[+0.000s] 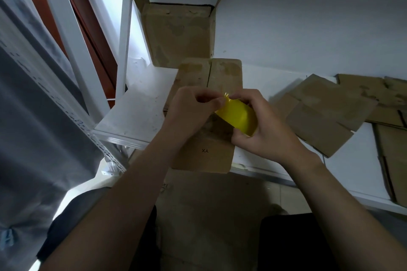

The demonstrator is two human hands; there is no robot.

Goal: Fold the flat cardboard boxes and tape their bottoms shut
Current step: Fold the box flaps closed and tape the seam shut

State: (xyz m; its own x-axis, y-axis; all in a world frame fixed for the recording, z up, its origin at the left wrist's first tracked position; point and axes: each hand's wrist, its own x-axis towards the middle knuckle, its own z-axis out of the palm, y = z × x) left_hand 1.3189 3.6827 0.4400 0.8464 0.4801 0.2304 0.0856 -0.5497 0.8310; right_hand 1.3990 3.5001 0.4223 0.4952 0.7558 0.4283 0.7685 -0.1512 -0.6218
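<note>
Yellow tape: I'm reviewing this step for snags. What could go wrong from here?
1. The left hand pinches only the free end of the yellow tape roll held by the right hand; it may slip back or tear.
2. Neither hand steadies the box, so its seam could gape during taping.

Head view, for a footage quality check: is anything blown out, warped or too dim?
Head view: backlight blows out around the shelf upright; head view: wide-angle lens bows straight edges; head view: the folded box sits dim, yet the yellow tape roll reads clearly.
</note>
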